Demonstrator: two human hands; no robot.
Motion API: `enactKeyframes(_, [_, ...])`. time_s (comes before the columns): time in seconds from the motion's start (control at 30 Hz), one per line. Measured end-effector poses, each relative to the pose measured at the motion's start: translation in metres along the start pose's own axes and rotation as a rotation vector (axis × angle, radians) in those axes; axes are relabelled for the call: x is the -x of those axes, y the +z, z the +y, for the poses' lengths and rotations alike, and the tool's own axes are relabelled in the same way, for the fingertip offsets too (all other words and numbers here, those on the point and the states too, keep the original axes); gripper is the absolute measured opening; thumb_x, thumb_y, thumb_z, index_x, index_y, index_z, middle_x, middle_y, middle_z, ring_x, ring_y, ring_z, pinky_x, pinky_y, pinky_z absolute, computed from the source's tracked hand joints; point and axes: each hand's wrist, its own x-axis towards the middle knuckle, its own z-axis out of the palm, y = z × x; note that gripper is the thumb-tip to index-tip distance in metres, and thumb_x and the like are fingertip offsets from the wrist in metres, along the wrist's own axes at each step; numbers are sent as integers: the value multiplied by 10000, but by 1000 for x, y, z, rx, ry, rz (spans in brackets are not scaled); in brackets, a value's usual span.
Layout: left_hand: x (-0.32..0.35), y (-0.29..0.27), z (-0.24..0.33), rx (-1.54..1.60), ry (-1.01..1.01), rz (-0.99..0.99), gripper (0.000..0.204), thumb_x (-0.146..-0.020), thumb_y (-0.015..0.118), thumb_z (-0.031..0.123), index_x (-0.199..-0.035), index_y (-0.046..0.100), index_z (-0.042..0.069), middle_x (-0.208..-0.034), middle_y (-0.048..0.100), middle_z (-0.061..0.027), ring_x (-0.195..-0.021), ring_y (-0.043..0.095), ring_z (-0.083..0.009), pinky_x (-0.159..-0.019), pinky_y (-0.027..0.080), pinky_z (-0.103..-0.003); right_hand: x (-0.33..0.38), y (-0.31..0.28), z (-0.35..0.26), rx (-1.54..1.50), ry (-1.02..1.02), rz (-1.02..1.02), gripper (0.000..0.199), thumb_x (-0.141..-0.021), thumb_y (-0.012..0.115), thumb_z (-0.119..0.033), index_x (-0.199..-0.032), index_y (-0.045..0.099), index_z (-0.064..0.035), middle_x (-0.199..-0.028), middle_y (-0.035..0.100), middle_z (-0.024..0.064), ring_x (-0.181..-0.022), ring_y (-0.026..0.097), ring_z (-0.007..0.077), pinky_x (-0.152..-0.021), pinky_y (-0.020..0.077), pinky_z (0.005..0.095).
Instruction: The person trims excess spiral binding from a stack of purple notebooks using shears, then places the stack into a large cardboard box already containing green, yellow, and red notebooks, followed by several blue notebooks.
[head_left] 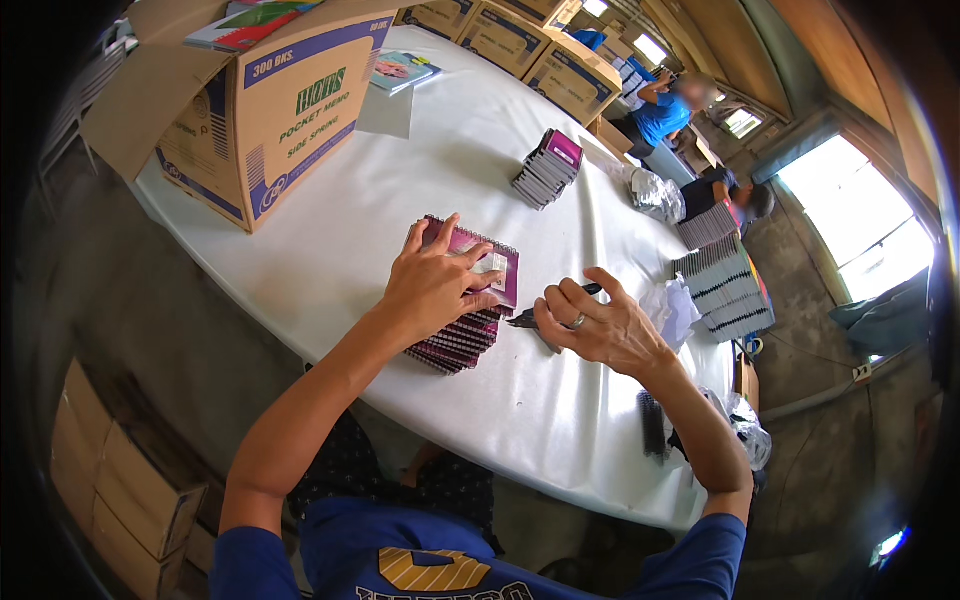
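Observation:
A stack of purple, spiral-bound pocket notebooks (452, 347) sits on the white-covered table, with its layers fanned toward me. My left hand (432, 283) lies with spread fingers on the top notebook (508, 268), thumb toward its right edge. Just to the right, my right hand (606, 328) is closed around small dark pliers (524, 320). Their pointed jaws face the near right corner of the top notebook, close to its wire binding. Whether the tips touch the wire I cannot tell. My fingers partly cover the handles.
A big open carton (300, 125) stands at the table's left, a booklet (403, 70) behind it. Another notebook pile (550, 167) lies farther back. Tall notebook stacks (728, 292), crumpled plastic (655, 195) and black coils (652, 424) line the right side. Two people are beyond.

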Motion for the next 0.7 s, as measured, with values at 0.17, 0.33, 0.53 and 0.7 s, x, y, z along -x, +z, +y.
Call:
enactKeyframes(0.17, [1,-1,0,0,-3,-49,438,-827,561,584,-1155,679,319,-1330,561,8,-1343,365,-346,-1105,237,-564,4,4,3,1,-6,-13,339,-782,698,-179,-1090,555,-178,-1087,537,-47,-1091,489,106,-972,427,365])
enactKeyframes(0.33, [1,-5,0,-6,-6,-97,448,-808,599,578,-1173,668,328,-1363,536,8,-1358,344,-347,-1118,215,-560,3,1,8,-53,20,-13,340,-783,691,-185,-1094,557,-179,-1097,540,-49,-1108,479,112,-974,418,363])
enactKeyframes(0.53, [1,-6,0,25,-8,-118,461,-794,603,589,-1176,666,338,-1373,527,12,-1360,339,-351,-1120,211,-562,2,3,7,-10,-43,-35,308,-765,698,-189,-1045,571,-177,-1049,556,-43,-1061,503,110,-873,437,316])
enactKeyframes(0.7, [1,-4,0,9,-3,-117,464,-793,598,592,-1177,665,340,-1374,527,13,-1362,337,-352,-1121,208,-562,-8,-8,-1,-55,-28,-54,178,-762,667,-194,-917,589,-156,-951,584,-35,-947,551,104,-769,437,273])
